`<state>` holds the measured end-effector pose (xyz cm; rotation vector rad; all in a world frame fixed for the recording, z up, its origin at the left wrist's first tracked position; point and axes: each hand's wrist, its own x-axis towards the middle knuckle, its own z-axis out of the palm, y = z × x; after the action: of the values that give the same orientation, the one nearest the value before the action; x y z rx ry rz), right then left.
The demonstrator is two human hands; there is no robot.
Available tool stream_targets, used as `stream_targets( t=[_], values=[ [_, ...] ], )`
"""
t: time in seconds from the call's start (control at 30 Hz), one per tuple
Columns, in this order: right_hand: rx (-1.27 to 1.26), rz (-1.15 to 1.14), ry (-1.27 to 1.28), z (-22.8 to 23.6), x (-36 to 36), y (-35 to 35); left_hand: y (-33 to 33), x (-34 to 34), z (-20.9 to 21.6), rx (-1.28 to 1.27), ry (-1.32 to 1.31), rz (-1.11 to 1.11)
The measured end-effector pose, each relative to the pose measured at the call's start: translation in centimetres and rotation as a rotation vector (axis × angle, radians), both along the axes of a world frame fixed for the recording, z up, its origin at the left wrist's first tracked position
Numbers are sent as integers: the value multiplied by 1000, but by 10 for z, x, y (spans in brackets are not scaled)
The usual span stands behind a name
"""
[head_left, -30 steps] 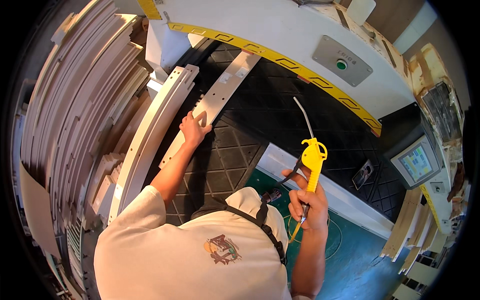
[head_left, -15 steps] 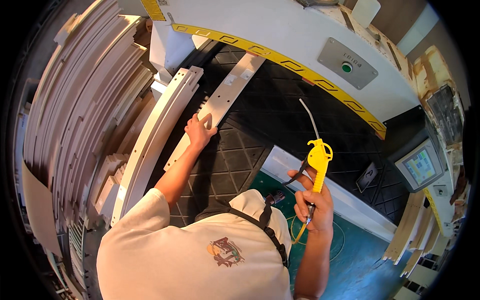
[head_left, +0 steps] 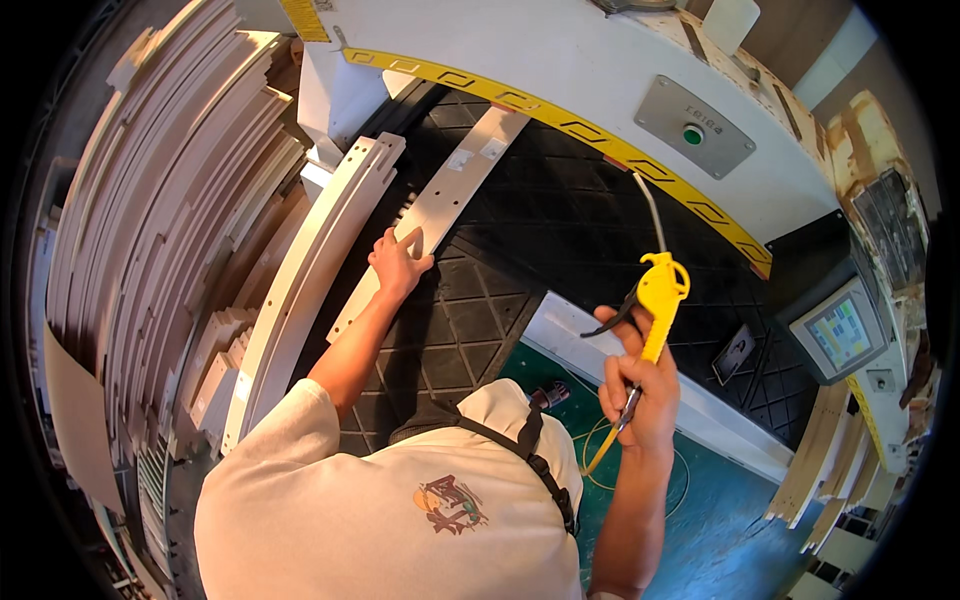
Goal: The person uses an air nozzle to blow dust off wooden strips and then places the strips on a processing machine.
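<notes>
While I look down, my left hand [head_left: 398, 265] rests with fingers spread flat on a long pale wooden strip with small holes [head_left: 440, 205], which lies on the black ribbed rubber mat [head_left: 560, 215] near its left edge. My right hand [head_left: 637, 392] is closed tight around a yellow plastic air gun with a thin metal nozzle [head_left: 658, 290], held up over the mat's near edge. A second, curved pale board [head_left: 315, 270] lies just beside the strip. Stacked boards [head_left: 170, 220] fill the left side. My shirt hides the mat's near left part. The small screen [head_left: 838, 332] at right is hard to make out.
</notes>
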<state>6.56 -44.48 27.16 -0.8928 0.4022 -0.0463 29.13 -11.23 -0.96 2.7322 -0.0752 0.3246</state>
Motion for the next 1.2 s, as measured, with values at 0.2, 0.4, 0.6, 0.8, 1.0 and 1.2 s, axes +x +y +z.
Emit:
stream_targets(
  t=[0.2,0.4,0.6,0.8,1.0,1.2],
  values=[
    [-131,-173,-4,23,26,-14,-1,0,5,11,49,12],
    [-193,-181,-5,35,46,-18,-1,0,5,-4,50,3],
    [-234,-226,26,31,60,-17,-2,-1,4,18,18,13],
    [-149,-131,64,12,28,-13,-1,2,7,6,124,14],
    [-18,14,133,-37,-19,-11,-2,5,-5,-3,90,20],
    [-191,198,322,-64,-40,-1,6,5,-11,61,94,-19]
  ],
)
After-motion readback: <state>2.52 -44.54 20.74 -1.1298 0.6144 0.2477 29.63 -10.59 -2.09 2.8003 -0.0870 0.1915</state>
